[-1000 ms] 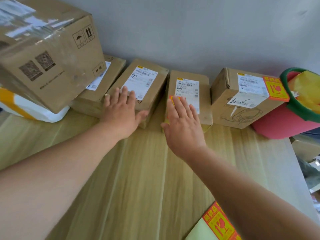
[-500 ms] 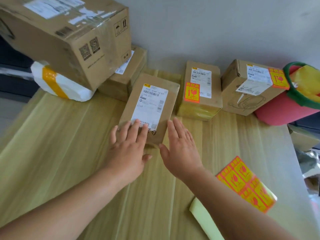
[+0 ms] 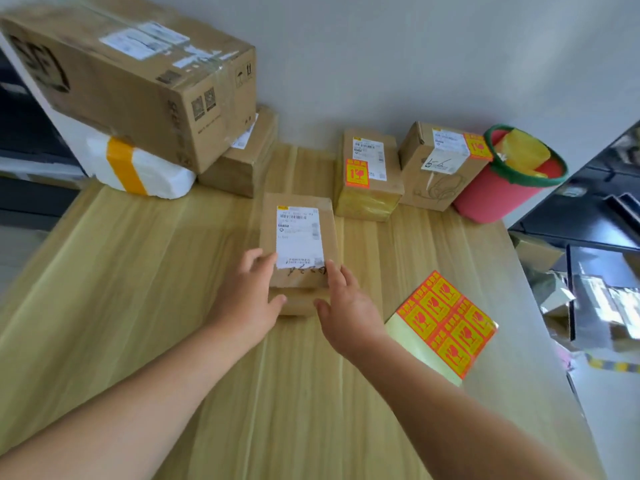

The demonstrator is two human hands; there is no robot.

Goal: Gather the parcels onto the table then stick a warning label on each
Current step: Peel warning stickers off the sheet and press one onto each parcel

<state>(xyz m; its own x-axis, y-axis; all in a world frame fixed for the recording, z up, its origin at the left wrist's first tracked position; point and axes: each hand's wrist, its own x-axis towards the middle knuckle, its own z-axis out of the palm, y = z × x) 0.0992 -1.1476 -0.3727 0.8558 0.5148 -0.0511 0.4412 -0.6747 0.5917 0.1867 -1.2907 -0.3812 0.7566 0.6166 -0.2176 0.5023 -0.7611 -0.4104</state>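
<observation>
The parcel (image 3: 298,233) lies flat mid-bench (image 3: 138,271), white slip up. The left hand (image 3: 247,299) grips its near left corner, fingers (image 3: 258,263) curled on top and thumb on the front face. The right hand (image 3: 349,313) grips the near right corner the same way. A label sheet (image 3: 446,320) lies just right of that hand. Two labelled boxes (image 3: 367,174) and a red bucket (image 3: 498,188) stand by the wall.

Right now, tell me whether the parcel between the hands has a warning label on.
Off, as far as shown: the parcel bears on top only a white shipping label; the sticker sheet lies beside it.
</observation>
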